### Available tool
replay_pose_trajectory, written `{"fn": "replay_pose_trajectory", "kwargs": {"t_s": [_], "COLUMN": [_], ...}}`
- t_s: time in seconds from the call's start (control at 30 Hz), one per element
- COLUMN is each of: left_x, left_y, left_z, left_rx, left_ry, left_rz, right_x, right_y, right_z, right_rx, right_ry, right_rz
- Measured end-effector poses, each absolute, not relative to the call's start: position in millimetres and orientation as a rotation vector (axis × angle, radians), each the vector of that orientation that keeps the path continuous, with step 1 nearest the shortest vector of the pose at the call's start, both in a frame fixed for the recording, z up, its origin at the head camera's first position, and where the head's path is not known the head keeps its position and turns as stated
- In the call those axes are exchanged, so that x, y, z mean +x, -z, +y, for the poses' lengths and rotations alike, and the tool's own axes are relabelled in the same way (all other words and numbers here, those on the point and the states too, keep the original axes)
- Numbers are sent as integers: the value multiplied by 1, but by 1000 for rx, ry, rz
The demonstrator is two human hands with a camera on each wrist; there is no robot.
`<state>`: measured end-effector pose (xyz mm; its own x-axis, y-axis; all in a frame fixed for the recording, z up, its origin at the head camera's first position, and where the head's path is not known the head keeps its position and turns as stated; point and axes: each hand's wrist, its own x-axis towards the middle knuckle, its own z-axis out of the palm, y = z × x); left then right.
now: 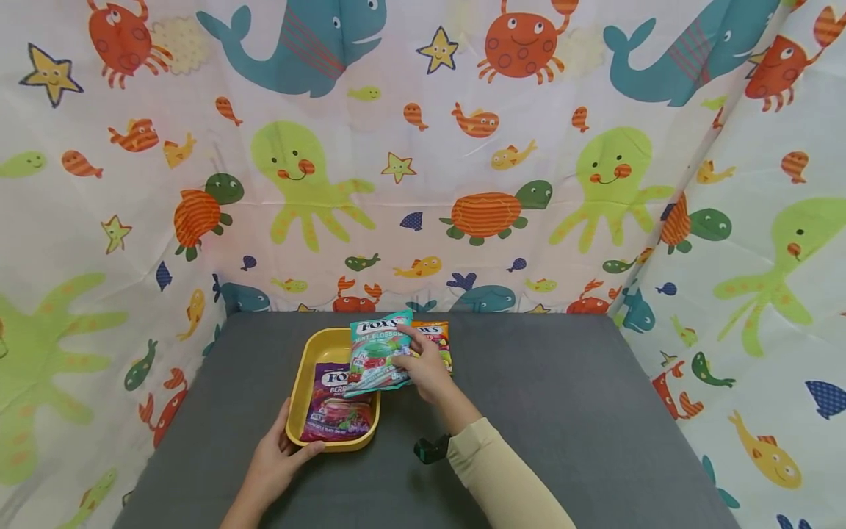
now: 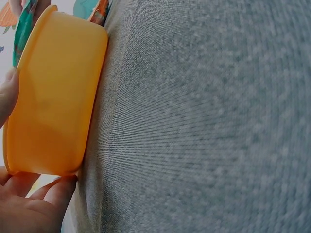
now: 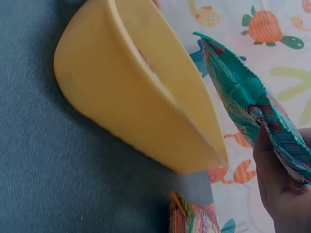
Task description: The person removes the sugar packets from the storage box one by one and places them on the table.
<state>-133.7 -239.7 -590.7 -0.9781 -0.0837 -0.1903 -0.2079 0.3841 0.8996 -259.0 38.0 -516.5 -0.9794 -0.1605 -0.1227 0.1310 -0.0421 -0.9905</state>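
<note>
Head view: the left hand (image 1: 280, 457) grips the yellow tub (image 1: 322, 351) round its near end, probably steadying it on the table (image 1: 529, 419); the right hand (image 1: 428, 369) pinches the teal packet (image 1: 375, 354) by one side — leaving the other side free above the tub, where a purple packet (image 1: 335, 408) lies. An orange packet (image 1: 439, 335) (partly hidden) sits beyond.

Left wrist view: fingertips brace the tub's wall low down.

Right wrist view: the teal packet tilts, held clear of the rim.
</note>
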Motion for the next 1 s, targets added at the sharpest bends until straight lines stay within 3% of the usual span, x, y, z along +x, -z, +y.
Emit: {"fn": "replay_pose_trajectory", "kwargs": {"t_s": [1.0], "left_x": [-133], "left_y": [587], "left_z": [-238], "left_rx": [-291], "left_ry": [-1599], "left_rz": [2554], "right_x": [-264], "right_y": [520], "right_z": [75], "right_rx": [-12], "right_ry": [2187], "right_rz": [2013]}}
